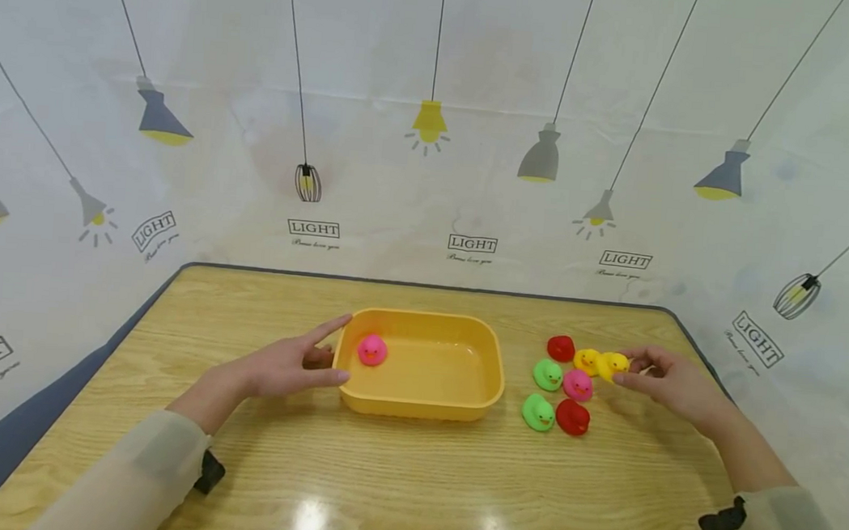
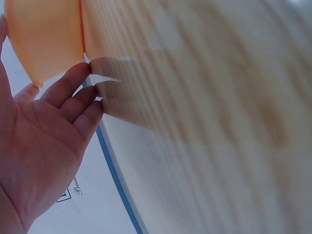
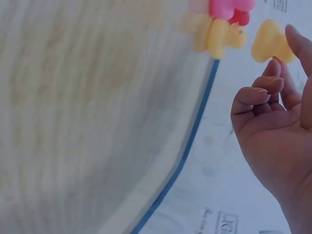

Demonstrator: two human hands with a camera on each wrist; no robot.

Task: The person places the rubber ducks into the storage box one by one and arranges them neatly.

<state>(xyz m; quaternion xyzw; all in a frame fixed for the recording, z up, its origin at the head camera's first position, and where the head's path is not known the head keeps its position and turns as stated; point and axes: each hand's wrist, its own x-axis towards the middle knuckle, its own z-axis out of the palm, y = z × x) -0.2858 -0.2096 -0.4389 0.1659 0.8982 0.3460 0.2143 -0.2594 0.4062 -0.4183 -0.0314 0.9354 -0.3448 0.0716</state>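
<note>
A yellow tub (image 1: 423, 403) stands mid-table with a pink duck (image 1: 371, 349) inside near its left end. My left hand (image 1: 317, 357) rests against the tub's left wall, index finger straight along the rim and thumb at the lower corner; in the left wrist view its fingers (image 2: 73, 97) lie straight beside the tub (image 2: 44, 34). My right hand (image 1: 637, 374) pinches a yellow duck (image 1: 614, 364) at the right edge of a cluster of ducks. The right wrist view shows that duck (image 3: 270, 41) at the fingertips (image 3: 297, 41) of my right hand (image 3: 278, 112).
Right of the tub sit several more ducks: red (image 1: 560, 348), yellow (image 1: 586, 360), green (image 1: 547, 375), pink (image 1: 578, 385), green (image 1: 538, 412), red (image 1: 572, 417). The wooden table (image 1: 412, 475) has a dark edge; a lamp-printed backdrop surrounds it.
</note>
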